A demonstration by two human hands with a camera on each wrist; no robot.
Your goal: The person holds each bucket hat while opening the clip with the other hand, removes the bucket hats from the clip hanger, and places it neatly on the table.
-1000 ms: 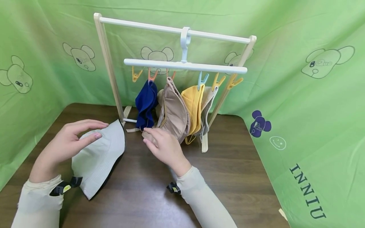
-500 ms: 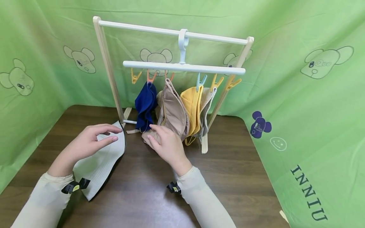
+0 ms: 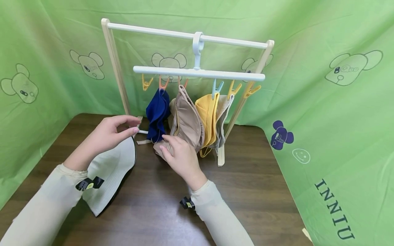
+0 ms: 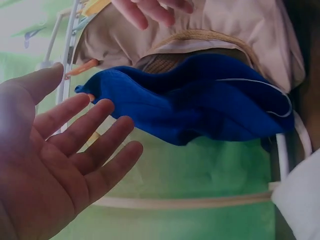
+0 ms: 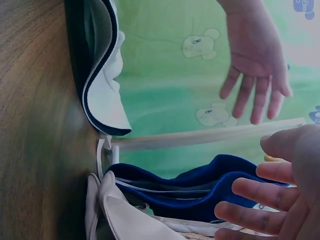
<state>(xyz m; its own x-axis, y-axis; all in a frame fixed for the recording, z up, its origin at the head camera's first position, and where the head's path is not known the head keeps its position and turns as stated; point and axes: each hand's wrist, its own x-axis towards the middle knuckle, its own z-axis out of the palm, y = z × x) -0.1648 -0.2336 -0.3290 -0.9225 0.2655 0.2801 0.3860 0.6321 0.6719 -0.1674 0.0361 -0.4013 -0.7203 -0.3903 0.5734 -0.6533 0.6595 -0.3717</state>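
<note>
My left hand [image 3: 112,133] hovers over the top of a white bucket hat [image 3: 112,174] with dark edging, lying on the table. Its fingers are extended and hold nothing; in the left wrist view a blue hat [image 4: 190,105] hangs just past the fingertips. Nearer the middle, my right hand [image 3: 183,160] is in front of a hanging beige hat [image 3: 189,118], fingers relaxed and nothing in them. Whether it touches the beige brim is unclear. In the right wrist view, the blue hat [image 5: 200,185] hangs beyond its fingers.
A wooden rack [image 3: 115,68] carries a white hanger [image 3: 200,71] with coloured clips. A yellow hat [image 3: 207,114] and a greyish hat [image 3: 224,114] hang on its right part. A yellow clip [image 3: 146,83] at the left end holds nothing. Green printed cloth [image 3: 307,68] surrounds the table.
My left hand has moved right and forward, from over the white hat towards the rack's left post. My right hand has barely moved. The hats stay where they were.
</note>
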